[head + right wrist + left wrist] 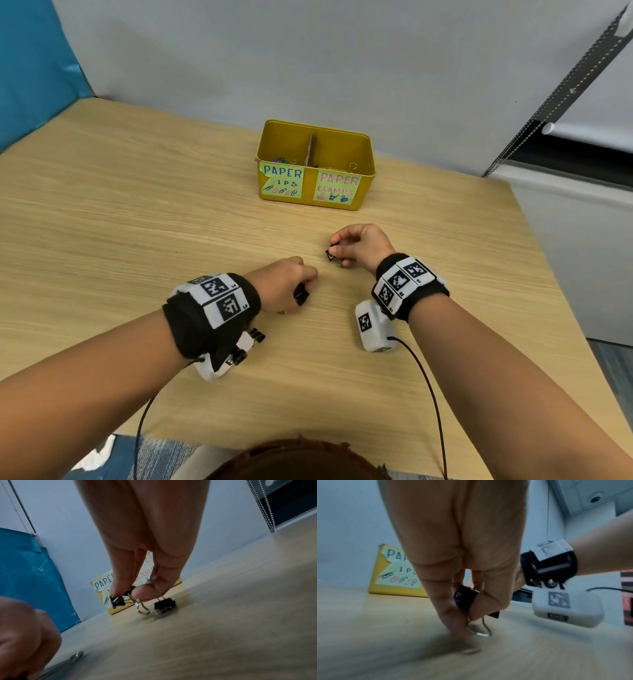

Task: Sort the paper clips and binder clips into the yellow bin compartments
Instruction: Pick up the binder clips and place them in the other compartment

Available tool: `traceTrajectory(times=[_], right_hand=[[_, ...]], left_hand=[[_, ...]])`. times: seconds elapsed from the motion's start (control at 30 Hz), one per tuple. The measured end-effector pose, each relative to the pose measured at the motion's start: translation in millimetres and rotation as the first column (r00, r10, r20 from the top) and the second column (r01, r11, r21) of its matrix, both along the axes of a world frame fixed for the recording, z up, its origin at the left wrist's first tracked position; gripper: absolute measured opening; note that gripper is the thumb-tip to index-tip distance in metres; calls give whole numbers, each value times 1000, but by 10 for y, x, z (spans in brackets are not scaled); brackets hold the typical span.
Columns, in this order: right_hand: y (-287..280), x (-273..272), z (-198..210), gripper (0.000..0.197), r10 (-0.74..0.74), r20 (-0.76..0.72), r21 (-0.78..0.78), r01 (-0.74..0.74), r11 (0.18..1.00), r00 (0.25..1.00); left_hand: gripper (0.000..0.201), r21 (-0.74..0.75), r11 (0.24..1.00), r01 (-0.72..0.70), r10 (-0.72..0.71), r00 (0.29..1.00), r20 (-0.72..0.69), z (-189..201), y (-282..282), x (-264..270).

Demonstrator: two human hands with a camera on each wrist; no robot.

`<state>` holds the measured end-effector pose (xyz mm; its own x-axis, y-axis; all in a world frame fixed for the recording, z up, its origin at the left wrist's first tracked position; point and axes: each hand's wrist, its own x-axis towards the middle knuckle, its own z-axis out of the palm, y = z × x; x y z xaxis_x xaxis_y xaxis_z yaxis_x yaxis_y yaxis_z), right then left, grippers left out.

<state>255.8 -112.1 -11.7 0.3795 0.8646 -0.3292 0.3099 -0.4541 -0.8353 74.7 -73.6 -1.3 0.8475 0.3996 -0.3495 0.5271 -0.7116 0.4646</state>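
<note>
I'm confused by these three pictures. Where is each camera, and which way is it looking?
Head: worn on the person's head, looking forward and down at the table, yellow bin, left hand, right hand and both forearms.
Left wrist: on the left wrist, low by the table, looking along the left hand's fingers gripping a black binder clip; the right wrist shows too.
Right wrist: on the right wrist, looking along the right hand's fingers pinching a second binder clip; the left hand shows at lower left.
All three share the yellow bin and the table.
</note>
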Motion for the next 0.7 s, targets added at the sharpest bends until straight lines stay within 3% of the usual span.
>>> traceTrajectory(times=[0.13,0.2,0.37,0.43,0.53,0.6,0.7], right_hand=[[18,-43,39,17,45,120,3,-46,999,992],[1,-57,79,9,75,232,-13,-74,997,970],[-29,-53,142,16,229,533,-201,-141,969,815],[-47,-87,132,25,259,556,-287,-110,952,790],[-117,-148,103,56,331,553,-401,-104,910,765],[-172,-180,81,71,407,567,-471,-123,873,716],[-195,-228,56,70,431,568,-478,-145,866,701]], left_hand=[[17,-23,999,-34,35,998,55,144,84,-72],[18,-32,999,-28,28,1000,14,207,114,-165],[30,-37,999,5,-11,986,-166,248,98,-417],[30,-47,999,10,-21,970,-242,193,62,-460],[32,-65,998,9,-27,958,-284,97,9,-477],[44,-79,997,-15,-8,957,-289,47,-14,-483],[68,-98,993,-60,30,961,-276,27,-27,-493]])
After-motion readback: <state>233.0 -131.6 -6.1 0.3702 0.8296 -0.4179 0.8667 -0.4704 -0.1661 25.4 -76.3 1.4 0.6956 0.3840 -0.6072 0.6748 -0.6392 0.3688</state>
